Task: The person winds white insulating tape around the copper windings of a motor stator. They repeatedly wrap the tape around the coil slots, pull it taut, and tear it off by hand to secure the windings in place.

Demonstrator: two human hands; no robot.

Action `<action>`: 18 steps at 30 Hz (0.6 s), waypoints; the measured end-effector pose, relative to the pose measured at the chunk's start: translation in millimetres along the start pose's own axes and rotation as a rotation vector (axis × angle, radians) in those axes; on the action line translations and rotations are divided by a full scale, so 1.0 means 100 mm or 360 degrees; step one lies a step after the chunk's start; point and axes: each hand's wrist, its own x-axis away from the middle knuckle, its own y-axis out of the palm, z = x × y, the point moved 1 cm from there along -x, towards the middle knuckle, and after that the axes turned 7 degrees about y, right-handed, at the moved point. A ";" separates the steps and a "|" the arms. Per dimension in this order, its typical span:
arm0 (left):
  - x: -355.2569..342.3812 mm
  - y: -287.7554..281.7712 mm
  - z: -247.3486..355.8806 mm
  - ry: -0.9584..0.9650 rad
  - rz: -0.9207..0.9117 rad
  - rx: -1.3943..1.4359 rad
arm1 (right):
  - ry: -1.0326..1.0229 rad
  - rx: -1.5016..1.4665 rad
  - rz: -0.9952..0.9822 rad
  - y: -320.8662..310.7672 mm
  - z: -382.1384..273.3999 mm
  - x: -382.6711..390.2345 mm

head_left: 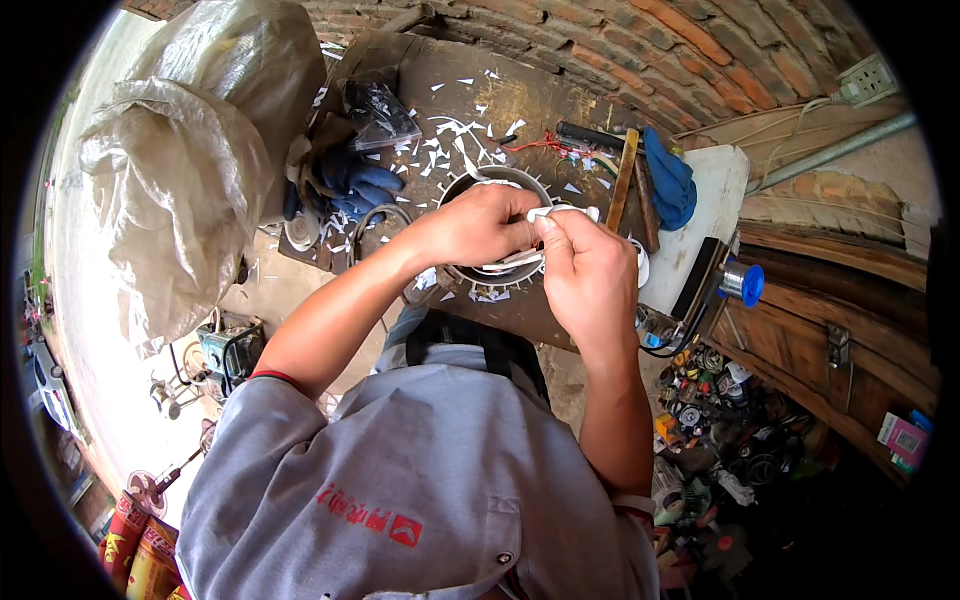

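A round metal motor stator [457, 187] stands on the dark workbench, with small white tabs poking up around its rim. White banding [515, 262] runs around its inside. Over the opening, my left hand [485, 222] is closed, its curled fingertips meeting a white strip [540, 213]. My right hand [592, 262] pinches the same strip between thumb and bent fingers from the right side. Both hands touch or nearly touch at the strip, and they cover much of the stator's middle. A loose white tail [467, 160] rises behind the stator.
White paper scraps [437, 157] litter the workbench [530, 90]. Blue gloves [365, 190] lie left, beside a large plastic sack [180, 190]. On the right are a wooden-handled tool [624, 180], a blue cloth [668, 175] and a solder spool [742, 283]. A brick wall [600, 45] stands behind.
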 end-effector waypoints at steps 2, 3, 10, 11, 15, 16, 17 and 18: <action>-0.02 -0.05 0.05 0.0020 0.0100 -0.0020 | -0.0118 0.0213 -0.0026 -0.09 -0.16 -0.10; -0.02 -0.04 0.05 0.0051 0.0178 -0.0025 | -0.0161 0.0311 -0.0035 -0.15 -0.24 -0.15; 0.06 0.04 0.11 -0.0149 0.0154 -0.0854 | -0.0099 0.0355 -0.0037 -0.56 -0.20 0.14; 0.07 0.06 0.16 -0.0173 0.0172 -0.0924 | -0.0054 0.0302 -0.0003 -0.59 -0.06 0.26; 0.07 0.18 0.07 -0.0078 0.0228 -0.1161 | 0.0419 -0.0177 0.0226 -0.60 0.46 0.69; 0.07 0.19 0.03 -0.0068 0.0212 -0.1216 | 0.0462 -0.0275 0.0313 -0.60 0.51 0.76; 0.06 0.19 0.01 -0.0058 0.0195 -0.1272 | 0.0506 -0.0373 0.0400 -0.61 0.54 0.83; 0.06 0.18 0.01 -0.0065 0.0175 -0.1284 | 0.0615 -0.0415 0.0407 -0.62 0.51 0.87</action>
